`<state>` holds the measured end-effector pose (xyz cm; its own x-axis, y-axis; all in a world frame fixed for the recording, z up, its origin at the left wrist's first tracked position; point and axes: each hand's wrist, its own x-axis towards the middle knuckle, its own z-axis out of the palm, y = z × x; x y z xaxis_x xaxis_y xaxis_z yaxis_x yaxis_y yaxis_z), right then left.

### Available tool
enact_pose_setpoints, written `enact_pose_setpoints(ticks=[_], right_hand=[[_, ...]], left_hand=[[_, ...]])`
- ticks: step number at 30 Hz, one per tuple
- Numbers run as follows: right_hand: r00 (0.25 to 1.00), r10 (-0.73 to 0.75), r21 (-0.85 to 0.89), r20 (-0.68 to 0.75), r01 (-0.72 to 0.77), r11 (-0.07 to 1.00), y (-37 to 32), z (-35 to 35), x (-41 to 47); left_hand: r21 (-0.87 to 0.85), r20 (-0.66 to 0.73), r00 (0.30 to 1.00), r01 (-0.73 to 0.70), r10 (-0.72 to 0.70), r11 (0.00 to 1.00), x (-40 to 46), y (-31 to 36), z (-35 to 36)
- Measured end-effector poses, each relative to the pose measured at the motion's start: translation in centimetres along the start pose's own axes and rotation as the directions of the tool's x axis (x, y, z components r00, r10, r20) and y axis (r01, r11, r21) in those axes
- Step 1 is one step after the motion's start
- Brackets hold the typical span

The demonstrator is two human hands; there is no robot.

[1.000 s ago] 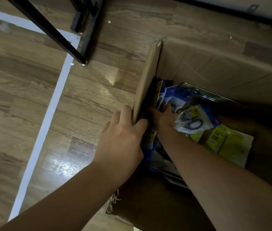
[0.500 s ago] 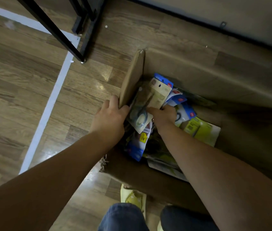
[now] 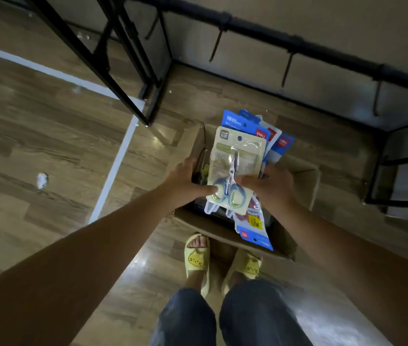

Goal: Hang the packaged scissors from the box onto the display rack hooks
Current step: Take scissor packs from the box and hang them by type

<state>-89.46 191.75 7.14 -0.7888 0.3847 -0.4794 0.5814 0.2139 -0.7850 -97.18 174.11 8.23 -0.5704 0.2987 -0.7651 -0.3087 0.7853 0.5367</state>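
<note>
A stack of packaged scissors (image 3: 238, 156) is held up above the open cardboard box (image 3: 305, 186). The front pack is cream with blue-handled scissors; blue and white packs fan out behind and below it. My left hand (image 3: 185, 183) grips the stack's left edge, thumb on the front pack. At the stack's right side, my right hand (image 3: 273, 186) holds it with fingers across the front. The display rack's black bar with several hooks (image 3: 215, 46) runs along the wall above the box.
Black metal frame legs (image 3: 128, 71) stand at the upper left on the wood floor, beside a white tape line (image 3: 113, 168). Another black frame (image 3: 398, 158) stands right of the box. My feet in yellow slippers (image 3: 198, 258) touch the box's near side.
The view has risen away from the box. Both hands have lifted a stack of scissor packs out of it; my left hand has left the box flap and taken the stack.
</note>
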Motion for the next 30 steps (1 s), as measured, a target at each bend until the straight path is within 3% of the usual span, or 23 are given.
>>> enact_pose_setpoints(ticks=[3, 8, 12, 15, 17, 20, 23, 27, 30], right_hand=[[0.999, -0.045, 0.020, 0.014, 0.044, 0.999, -6.1, -4.1, -3.5], [0.986, -0.155, 0.161, 0.067, 0.142, 0.977, -15.5, -10.1, -9.5], [0.969, -0.245, 0.306, 0.013, 0.230, 0.924, -22.5, -14.5, -13.5], [0.916, -0.401, 0.445, -0.015, 0.365, 0.818, -27.2, -17.7, -16.4], [0.884, -0.467, 0.509, 0.001, 0.402, 0.761, -30.0, -19.8, -18.2], [0.854, -0.520, 0.464, -0.018, 0.468, 0.752, -33.8, -22.8, -20.5], [0.829, -0.557, 0.466, -0.052, 0.514, 0.721, -36.8, -24.9, -22.1], [0.801, -0.584, 0.493, -0.133, 0.565, 0.662, -39.0, -26.5, -24.0], [0.782, -0.584, 0.487, -0.217, 0.605, 0.629, -40.3, -27.4, -25.0]], left_hand=[[-0.231, 0.133, 0.991, 0.020, 0.011, 0.973, -4.8, 5.1, -2.4], [-0.407, 0.214, 0.912, -0.242, 0.350, 0.881, -13.2, 13.7, -6.6], [-0.538, 0.274, 0.862, -0.230, 0.426, 0.811, -19.8, 20.0, -9.0], [-0.640, 0.365, 0.763, -0.211, 0.534, 0.739, -24.3, 24.5, -10.1], [-0.671, 0.336, 0.758, -0.224, 0.559, 0.707, -27.3, 27.2, -11.0], [-0.676, 0.235, 0.762, -0.318, 0.604, 0.664, -31.1, 30.4, -11.8], [-0.652, 0.158, 0.681, -0.472, 0.715, 0.593, -34.4, 33.1, -12.2], [-0.643, 0.125, 0.615, -0.547, 0.778, 0.536, -37.6, 35.9, -12.8], [-0.565, 0.011, 0.633, -0.635, 0.774, 0.527, -39.1, 37.4, -12.9]])
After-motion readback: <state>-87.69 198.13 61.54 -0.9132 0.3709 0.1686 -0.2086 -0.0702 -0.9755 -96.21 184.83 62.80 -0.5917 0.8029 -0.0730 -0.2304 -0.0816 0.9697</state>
